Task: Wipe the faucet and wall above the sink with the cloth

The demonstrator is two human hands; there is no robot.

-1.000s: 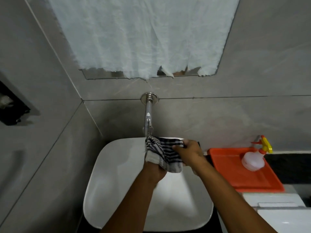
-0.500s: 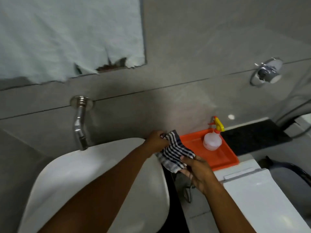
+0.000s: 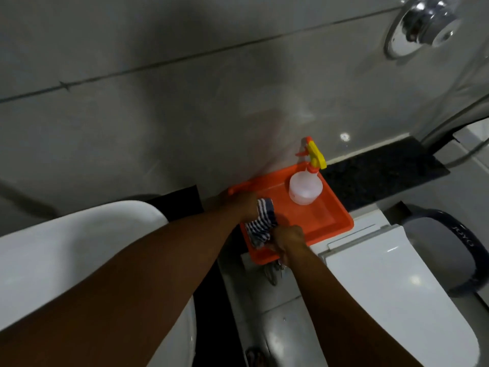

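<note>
The striped black-and-white cloth [image 3: 260, 223] is bunched between both hands over the left part of the orange tray [image 3: 330, 218]. My left hand [image 3: 242, 205] grips its upper end and my right hand [image 3: 287, 241] grips its lower end. The white sink [image 3: 79, 247] shows at the lower left. The grey tiled wall [image 3: 185, 115] fills the top. The faucet is out of view.
A clear spray bottle [image 3: 305, 189] with a yellow and orange trigger stands at the back of the tray. A white toilet lid [image 3: 397, 295] lies at the lower right, a chrome wall fitting [image 3: 423, 25] at the top right and a dark ledge [image 3: 378, 170] behind the tray.
My view has swung right, away from the faucet. Both hands carried the cloth from the faucet over to the orange tray and lowered it there.
</note>
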